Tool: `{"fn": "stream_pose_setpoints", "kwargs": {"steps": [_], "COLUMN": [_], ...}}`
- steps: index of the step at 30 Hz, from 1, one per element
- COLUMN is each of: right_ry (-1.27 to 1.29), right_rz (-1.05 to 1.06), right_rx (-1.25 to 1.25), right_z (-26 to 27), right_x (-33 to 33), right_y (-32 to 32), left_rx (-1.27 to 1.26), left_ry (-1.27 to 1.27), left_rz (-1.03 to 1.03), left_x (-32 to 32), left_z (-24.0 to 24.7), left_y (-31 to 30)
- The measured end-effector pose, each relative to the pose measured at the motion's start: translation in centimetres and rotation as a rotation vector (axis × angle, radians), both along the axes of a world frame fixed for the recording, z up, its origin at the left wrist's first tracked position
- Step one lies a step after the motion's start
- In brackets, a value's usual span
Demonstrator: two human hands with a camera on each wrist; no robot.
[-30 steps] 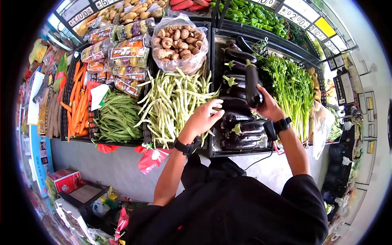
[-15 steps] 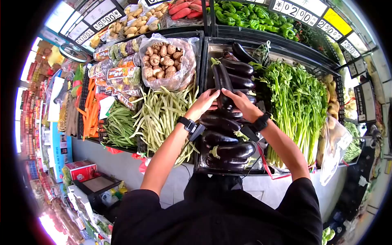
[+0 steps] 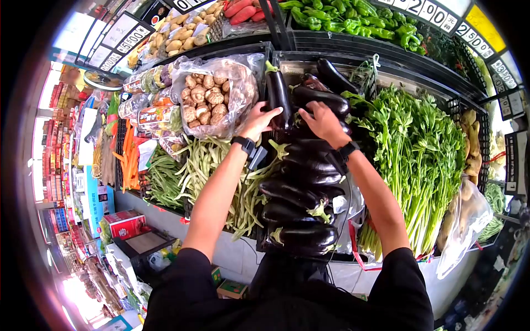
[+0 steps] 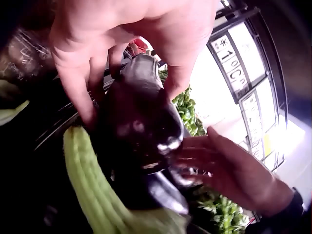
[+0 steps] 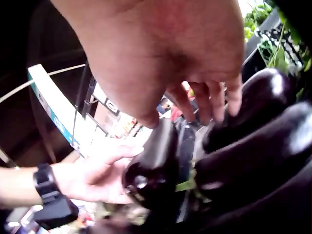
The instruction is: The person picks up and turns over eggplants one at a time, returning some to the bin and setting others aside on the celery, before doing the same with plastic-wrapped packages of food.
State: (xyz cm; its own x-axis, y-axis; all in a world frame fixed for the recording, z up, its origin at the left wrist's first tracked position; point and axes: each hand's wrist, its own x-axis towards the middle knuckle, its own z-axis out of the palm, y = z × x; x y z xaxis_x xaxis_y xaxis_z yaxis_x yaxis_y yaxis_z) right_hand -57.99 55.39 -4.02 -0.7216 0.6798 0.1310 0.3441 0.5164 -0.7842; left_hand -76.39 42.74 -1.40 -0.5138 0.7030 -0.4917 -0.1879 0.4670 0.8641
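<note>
A glossy dark eggplant [image 3: 277, 91] with a green stem stands lengthwise along the left side of the crate. My left hand [image 3: 258, 121] grips its lower end, with the thumb on one side and the fingers on the other in the left wrist view. My right hand [image 3: 326, 126] hovers over the pile to the right, its fingers loosely bent and apart from the held eggplant. Beyond its fingertips lies another eggplant [image 3: 322, 101]. More eggplants [image 3: 295, 193] are stacked crosswise nearer my body, some with pale green stems.
Left of the crate are pale green beans [image 3: 229, 182] and a plastic bag of mushrooms [image 3: 207, 102]. Leafy celery [image 3: 411, 160] borders it on the right. Green peppers [image 3: 337, 19] fill a tray behind, under price signs [image 3: 430, 14].
The eggplant went from my right hand, through both hands, to my left hand, moving leftward to the crate's left side. My right hand has let go and moved right over the pile.
</note>
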Motion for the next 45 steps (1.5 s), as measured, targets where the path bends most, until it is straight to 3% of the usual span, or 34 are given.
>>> {"fn": "stream_pose_setpoints", "kwargs": {"steps": [2,6,10,15,18,20,24,27,30,32,34,36,37,39,42,44,45], "right_ry": [-0.091,-0.232,-0.415,-0.426,-0.438,-0.415,-0.250,-0.038,-0.026,0.040,0.110,0.175,0.262,0.421,0.685,0.739,0.734], "right_rz": [0.030,0.004,0.042,0.040,0.001,-0.039,-0.141,-0.182,-0.236,-0.271,-0.277,-0.282,-0.281,-0.192,0.069,0.165,0.164], "right_rx": [0.417,0.564,0.366,0.427,0.371,0.346,0.262,-0.004,-0.311,-0.322,-0.525,-0.673,-0.704,-1.024,-1.381,-1.580,-1.680], "right_z": [-0.7,-3.6,-4.1,-3.8,-3.1,-2.8,-0.5,1.7,3.9,3.8,5.0,6.6,6.3,7.5,7.4,9.1,8.7], "right_x": [0.8,1.2,1.2,1.3,1.6,2.0,4.3,6.5,9.1,10.3,11.1,11.9,12.1,12.6,12.8,12.5,12.8], "right_y": [2.5,6.2,7.6,7.6,7.2,6.9,7.1,7.2,6.4,5.5,4.1,2.7,2.1,0.8,-0.6,-2.2,-2.8], "left_rx": [-0.026,-0.088,-0.070,0.006,-0.093,-0.248,-0.405,-0.432,-0.342,-0.319,-0.372,-0.237,-0.159,0.044,-0.002,0.072,0.184], "left_ry": [0.023,-0.083,0.044,0.185,0.562,0.980,0.974,1.184,1.467,1.432,1.366,1.374,1.181,0.799,0.054,-0.128,-0.203], "left_rz": [0.009,0.028,0.033,0.059,-0.009,-0.100,-0.039,-0.149,-0.219,-0.258,-0.186,-0.170,-0.223,-0.299,-0.300,-0.406,-0.366], "left_x": [-1.4,-4.0,-3.5,-4.1,-6.5,-3.4,-0.6,-0.3,-0.5,-1.9,-1.5,-0.8,-0.4,-0.2,6.8,8.3,9.2], "left_z": [-2.0,-3.6,-3.4,-5.2,-10.7,-7.5,-4.8,-4.7,-4.2,-5.4,-4.5,-3.2,-2.3,-2.7,6.3,8.2,8.1], "left_y": [1.4,3.2,3.7,6.2,8.0,8.0,8.8,8.4,7.3,6.7,6.1,5.3,5.0,4.5,2.4,1.6,1.1]}}
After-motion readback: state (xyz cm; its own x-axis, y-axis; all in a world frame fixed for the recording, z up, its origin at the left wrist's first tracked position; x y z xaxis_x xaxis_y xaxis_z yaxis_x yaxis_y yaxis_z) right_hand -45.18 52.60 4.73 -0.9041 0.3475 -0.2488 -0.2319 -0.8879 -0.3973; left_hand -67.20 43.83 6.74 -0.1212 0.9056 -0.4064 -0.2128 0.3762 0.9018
